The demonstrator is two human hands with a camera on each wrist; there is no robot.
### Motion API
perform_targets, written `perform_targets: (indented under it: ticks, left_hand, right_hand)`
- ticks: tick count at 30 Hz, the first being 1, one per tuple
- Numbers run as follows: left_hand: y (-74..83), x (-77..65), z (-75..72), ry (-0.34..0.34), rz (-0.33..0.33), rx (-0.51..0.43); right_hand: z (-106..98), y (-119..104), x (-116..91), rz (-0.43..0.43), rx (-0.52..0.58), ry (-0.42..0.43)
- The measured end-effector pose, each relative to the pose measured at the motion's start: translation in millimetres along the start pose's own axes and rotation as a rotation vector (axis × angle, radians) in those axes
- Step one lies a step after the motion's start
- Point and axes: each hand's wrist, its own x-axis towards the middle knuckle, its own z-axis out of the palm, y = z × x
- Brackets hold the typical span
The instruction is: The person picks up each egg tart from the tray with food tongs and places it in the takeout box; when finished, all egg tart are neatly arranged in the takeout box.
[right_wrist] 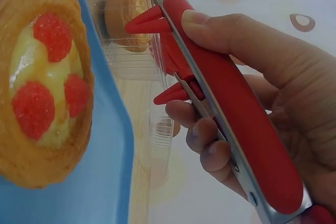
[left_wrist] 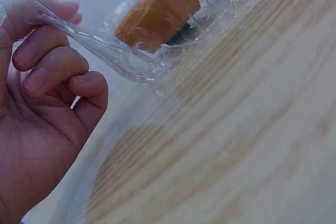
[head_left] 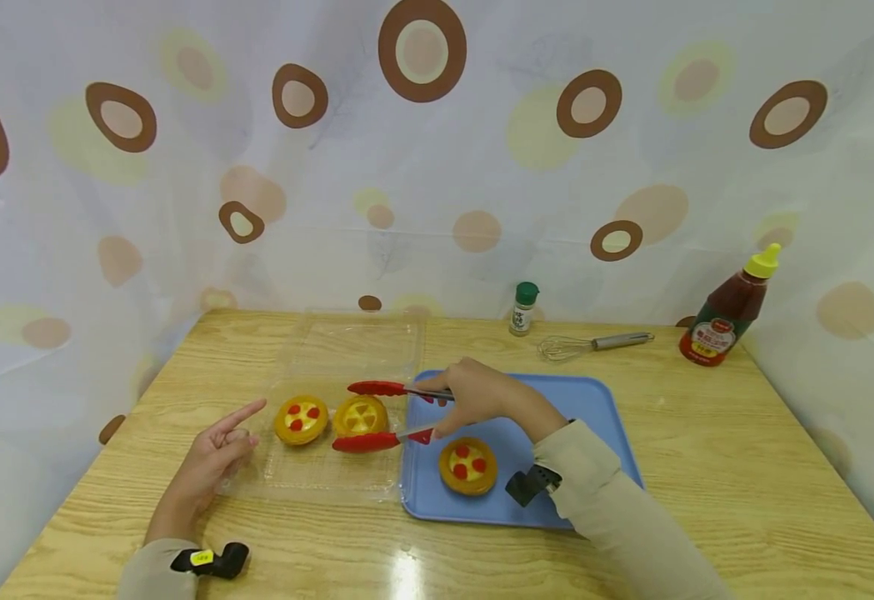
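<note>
My right hand (head_left: 474,396) grips red-and-silver food tongs (right_wrist: 226,98) by their handles. The tongs' spread red tips lie on either side of a tart with yellow pieces (head_left: 361,410). That tart sits in an opened clear plastic box (head_left: 309,479), beside a tart with red pieces (head_left: 301,420). At the box's left edge is my left hand (head_left: 207,462), index finger extended and the others curled. In the left wrist view, the fingers of this left hand (left_wrist: 52,77) hold the box's rim (left_wrist: 89,43). Another red-topped tart (head_left: 468,467) lies on a blue tray (head_left: 526,508).
A green-capped shaker (head_left: 524,310) stands near the back, with a metal whisk (head_left: 597,343) lying to its right. Farther right stands a sauce bottle (head_left: 725,312) with a yellow cap. The box's raised lid (head_left: 354,342) is toward the patterned cloth (head_left: 437,167).
</note>
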Motion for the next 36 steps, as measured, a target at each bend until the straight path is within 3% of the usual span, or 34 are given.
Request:
perform_targets:
  ticks: [6, 17, 28, 36]
  left_hand:
    - [0.0, 0.4, 0.0, 0.0, -0.001, -0.008]
    - [-0.7, 1.1, 1.4, -0.009, -0.002, -0.015]
    - [1.0, -1.5, -1.4, -0.002, -0.005, -0.009]
    - [1.3, 0.0, 1.7, -0.011, 0.006, -0.014]
  right_hand:
    - [2, 4, -9, -0.029, 0.037, 0.034]
    - [4, 20, -55, -0.065, 0.289, 0.14]
    - [3, 32, -107, -0.097, 0.307, 0.241]
    - [5, 43, -139, -0.071, 0.364, 0.211]
